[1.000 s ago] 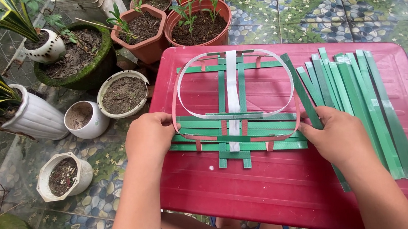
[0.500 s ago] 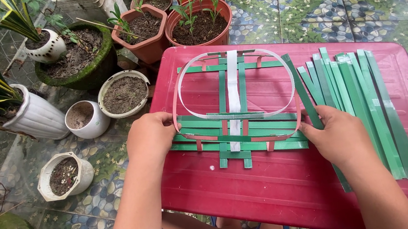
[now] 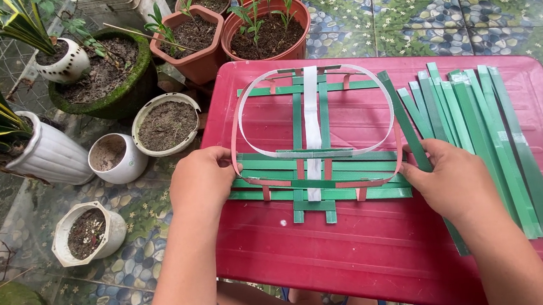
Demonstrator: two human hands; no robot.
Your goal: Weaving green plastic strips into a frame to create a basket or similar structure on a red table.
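Both hands rest on a red plastic table (image 3: pixel 380 253), one at each end of a partly woven mat of green strips (image 3: pixel 317 175). Left hand (image 3: pixel 202 181): fingers curled over the mat's left edge, thumb toward the near side, pinching the ends of the horizontal strips where a pink-and-white oval band (image 3: pixel 315 127) bends round. Right hand (image 3: pixel 457 181): palm down, fingers bent and pressing the right ends of the same horizontal strips, touching the band's right curve; whether the fingers close around a strip cannot be told. The mat lies flat between the hands, near the table's middle, with several horizontal green strips stacked at its near side, one horizontal strip at its far side, and vertical strips crossing them, including a white strip (image 3: pixel 312 130) in the centre. The oval band sits on top of the weave, framing it. To the right of the mat, partly beneath the right hand and forearm, lies a loose bundle of green strips (image 3: pixel 486 131), fanned lengthwise from far to near. Left of and beyond the table stand potted plants (image 3: pixel 269 35) and small white pots of soil (image 3: pixel 166 123) on a patterned tile floor (image 3: pixel 440 7).
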